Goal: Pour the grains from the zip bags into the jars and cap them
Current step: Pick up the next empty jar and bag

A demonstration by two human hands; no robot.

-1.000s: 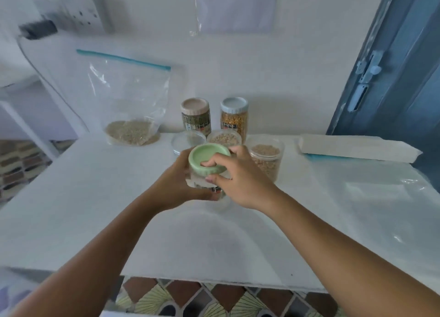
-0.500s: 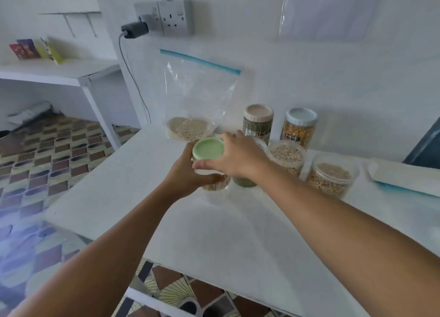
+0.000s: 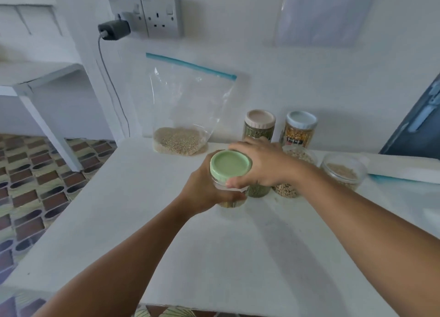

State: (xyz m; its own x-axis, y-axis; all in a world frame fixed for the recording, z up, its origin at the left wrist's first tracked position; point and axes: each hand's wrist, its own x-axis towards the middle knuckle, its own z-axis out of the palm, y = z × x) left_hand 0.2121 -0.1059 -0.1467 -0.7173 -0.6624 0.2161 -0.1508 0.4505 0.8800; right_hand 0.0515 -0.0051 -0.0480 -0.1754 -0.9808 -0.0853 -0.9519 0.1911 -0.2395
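A clear jar [image 3: 232,201] with a pale green lid [image 3: 229,164] stands on the white table [image 3: 147,212]. My left hand [image 3: 202,193] grips the jar's body from the left. My right hand [image 3: 262,166] grips the green lid from the right, thumb on its front rim. A zip bag [image 3: 188,107] with a blue seal leans on the wall behind, with pale grain in its bottom. Behind my right hand stand a capped jar with a beige lid [image 3: 260,119], a capped jar with a light blue lid [image 3: 301,120], and two open jars of grain [image 3: 289,190] [image 3: 342,171]. A jar of green grain [image 3: 258,191] is mostly hidden.
A folded white bag [image 3: 402,170] lies at the table's right rear. A wall socket with a black charger [image 3: 114,29] and its cable hangs above the table's left corner. A white shelf [image 3: 35,73] stands left over a patterned tile floor. A blue door [image 3: 414,126] is at right.
The view has swung so that the scene sits further right. Both hands stay on the green-lidded jar, and my right hand has turned round the lid.
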